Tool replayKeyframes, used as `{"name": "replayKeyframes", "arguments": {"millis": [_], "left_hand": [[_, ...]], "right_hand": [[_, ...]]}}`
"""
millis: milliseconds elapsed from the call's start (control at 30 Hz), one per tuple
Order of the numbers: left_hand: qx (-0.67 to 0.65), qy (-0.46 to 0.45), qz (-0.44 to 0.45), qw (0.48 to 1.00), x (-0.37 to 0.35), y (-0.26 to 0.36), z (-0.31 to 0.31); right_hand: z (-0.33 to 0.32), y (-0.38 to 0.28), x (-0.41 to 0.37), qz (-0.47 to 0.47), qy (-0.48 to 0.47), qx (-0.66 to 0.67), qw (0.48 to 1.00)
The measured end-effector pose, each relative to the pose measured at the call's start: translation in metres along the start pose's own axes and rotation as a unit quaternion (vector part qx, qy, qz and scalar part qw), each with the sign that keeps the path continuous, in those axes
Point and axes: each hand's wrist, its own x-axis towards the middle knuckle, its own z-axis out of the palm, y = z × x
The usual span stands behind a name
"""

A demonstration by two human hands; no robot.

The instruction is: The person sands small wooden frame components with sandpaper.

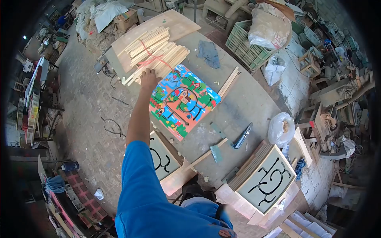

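My left hand [150, 78] reaches forward, its fingers bent over the near ends of a loose pile of thin wooden strips [158, 51] with red ties across it. Just beside the hand lies a colourful printed board [184, 99] with black curved grooves, flat on the grey table [250, 95]. My right hand cannot be seen; a dark band and a blurred patch show near my body.
Stacked framed boards [270, 180] stand at the right near edge, another framed board [160, 156] at the left. A blue-handled cutter [242, 137], a plastic bag [281, 127], a grey cloth [208, 54] and two strips [229, 82] lie about. A green crate [246, 49] stands beyond.
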Motion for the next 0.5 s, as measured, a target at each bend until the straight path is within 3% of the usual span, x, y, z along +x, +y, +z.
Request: {"name": "replayKeyframes", "arguments": {"millis": [133, 200, 500], "left_hand": [[0.018, -0.043, 0.012, 0.999, 0.003, -0.014, -0.015], [-0.071, -0.07, 0.017, 0.995, 0.002, -0.034, -0.007], [-0.112, -0.033, 0.057, 0.992, -0.024, -0.084, 0.009]], "right_hand": [[-0.001, 0.007, -0.023, 0.048, -0.019, 0.039, 0.998], [-0.002, 0.011, -0.038, 0.072, -0.031, 0.058, 0.995], [-0.017, 0.023, -0.069, 0.163, -0.093, 0.133, 0.973]]}}
